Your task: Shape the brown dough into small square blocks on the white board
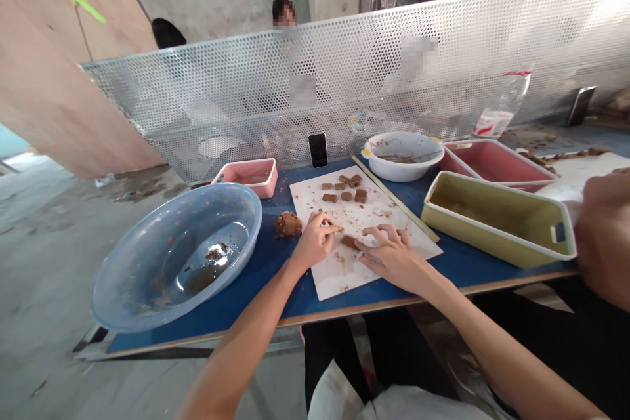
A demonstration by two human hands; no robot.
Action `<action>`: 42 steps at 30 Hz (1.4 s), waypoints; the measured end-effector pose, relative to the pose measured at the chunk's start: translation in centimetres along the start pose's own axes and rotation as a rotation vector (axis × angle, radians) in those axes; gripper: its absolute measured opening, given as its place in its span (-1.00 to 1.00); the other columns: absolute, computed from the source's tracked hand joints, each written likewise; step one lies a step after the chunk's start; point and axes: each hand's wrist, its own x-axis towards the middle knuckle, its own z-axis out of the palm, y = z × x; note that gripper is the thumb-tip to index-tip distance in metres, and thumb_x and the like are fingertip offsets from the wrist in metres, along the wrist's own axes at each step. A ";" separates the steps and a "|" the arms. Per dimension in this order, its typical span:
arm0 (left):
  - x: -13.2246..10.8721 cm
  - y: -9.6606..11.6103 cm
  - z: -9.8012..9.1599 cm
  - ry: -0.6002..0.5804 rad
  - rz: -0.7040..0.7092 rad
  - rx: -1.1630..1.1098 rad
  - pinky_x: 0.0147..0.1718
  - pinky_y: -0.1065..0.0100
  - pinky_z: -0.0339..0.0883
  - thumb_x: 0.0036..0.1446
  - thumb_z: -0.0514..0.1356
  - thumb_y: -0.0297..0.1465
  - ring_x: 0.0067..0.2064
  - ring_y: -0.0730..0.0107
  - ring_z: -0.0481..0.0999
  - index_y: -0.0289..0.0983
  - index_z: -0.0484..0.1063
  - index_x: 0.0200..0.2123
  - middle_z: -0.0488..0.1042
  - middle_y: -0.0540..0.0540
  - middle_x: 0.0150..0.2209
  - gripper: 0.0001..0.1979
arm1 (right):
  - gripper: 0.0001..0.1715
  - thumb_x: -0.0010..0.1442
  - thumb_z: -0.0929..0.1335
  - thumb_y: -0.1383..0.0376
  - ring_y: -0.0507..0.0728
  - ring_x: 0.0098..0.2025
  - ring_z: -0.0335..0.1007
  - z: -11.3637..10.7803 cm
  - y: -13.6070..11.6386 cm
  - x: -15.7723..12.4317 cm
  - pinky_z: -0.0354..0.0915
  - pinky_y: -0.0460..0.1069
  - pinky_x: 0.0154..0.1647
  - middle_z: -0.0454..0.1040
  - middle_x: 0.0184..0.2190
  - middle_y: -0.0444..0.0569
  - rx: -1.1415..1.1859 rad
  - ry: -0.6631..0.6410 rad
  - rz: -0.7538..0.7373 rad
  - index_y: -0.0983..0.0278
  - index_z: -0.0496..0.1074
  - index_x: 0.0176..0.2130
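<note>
A small brown clay piece (pixel 350 241) lies on the white sheet (pixel 325 277) between my hands. My right hand (pixel 391 254) rests over the sheet with its fingers spread, the fingertips at the right end of that piece. To its left, my left hand (pixel 317 239) is held just above the sheet's left part, fingers curled together; whether they pinch anything is too small to tell. Several short brown clay pieces (pixel 346 196) lie in rows on the sheet beyond my hands. A brown clay lump (pixel 288 224) sits on the blue table beside my left hand.
A large blue basin (pixel 142 269) stands at left, a pink tub (pixel 268 178) and phone (pixel 317 149) behind. A ruler-like strip (pixel 394 197) edges the sheet. White basin (pixel 406 167), red tub (pixel 506 161) and green tub (pixel 497 230) stand right, near another person's hand (pixel 608 230).
</note>
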 end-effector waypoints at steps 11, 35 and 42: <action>0.0 0.1 -0.1 0.005 0.003 0.006 0.12 0.03 0.53 0.33 0.13 -0.71 0.07 0.07 0.46 -0.18 0.79 0.01 0.51 -0.20 -0.03 -0.50 | -0.46 0.68 0.21 -0.04 0.52 0.39 0.24 -0.3 0.2 0.1 0.34 0.48 0.26 0.44 0.40 0.13 -0.012 -0.020 -0.018 -0.07 0.65 0.31; 0.0 -0.1 0.2 0.015 0.015 0.017 0.11 0.03 0.54 0.31 0.14 -0.70 0.06 0.08 0.46 -0.18 0.79 0.02 0.52 -0.20 -0.04 -0.51 | -0.42 0.67 0.21 -0.02 0.50 0.34 0.26 0.4 -0.2 -0.7 0.33 0.39 0.20 0.46 0.39 0.20 -0.024 0.006 0.018 0.04 0.57 0.40; -0.1 -0.1 0.1 0.014 0.023 0.024 0.14 0.03 0.54 0.31 0.14 -0.71 0.07 0.08 0.46 -0.18 0.79 0.02 0.52 -0.20 -0.04 -0.50 | -0.41 0.67 0.21 -0.06 0.51 0.39 0.26 0.8 -0.1 -0.6 0.34 0.41 0.23 0.45 0.40 0.20 -0.015 -0.004 0.011 0.03 0.55 0.43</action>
